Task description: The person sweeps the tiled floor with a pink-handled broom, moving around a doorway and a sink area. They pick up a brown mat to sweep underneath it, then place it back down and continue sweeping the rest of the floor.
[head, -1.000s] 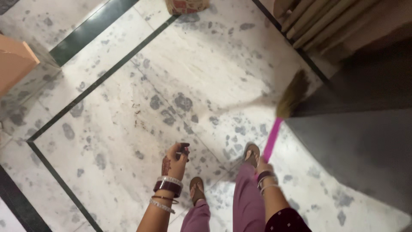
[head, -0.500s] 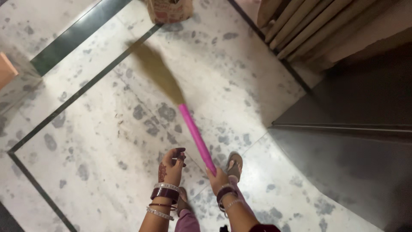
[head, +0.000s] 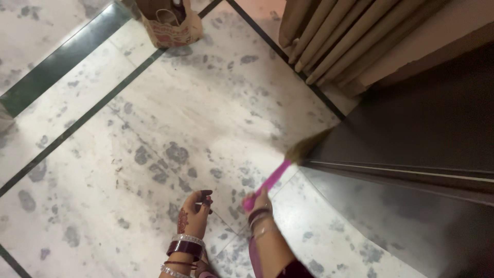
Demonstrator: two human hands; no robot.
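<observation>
My right hand (head: 257,202) grips the pink handle of a grass broom (head: 276,174). The brown bristles (head: 306,145) point up and right, toward the edge of a dark grey surface (head: 411,134), and are blurred by motion. My left hand (head: 194,212) hangs low at the centre with its fingers loosely curled and nothing visible in it. It has henna on the back and bangles on the wrist. Both hands are above the speckled white marble floor (head: 206,103).
A brown paper bag (head: 172,23) stands on the floor at the top. Beige curtain folds (head: 334,36) hang at the top right. Dark green inlay strips (head: 56,59) cross the floor on the left. Small bits of dirt (head: 117,163) lie on the left part of the floor.
The broom swung from the right to the upper left, then back to the right. The view has shifted, so the paper bag sits lower in the frame.
</observation>
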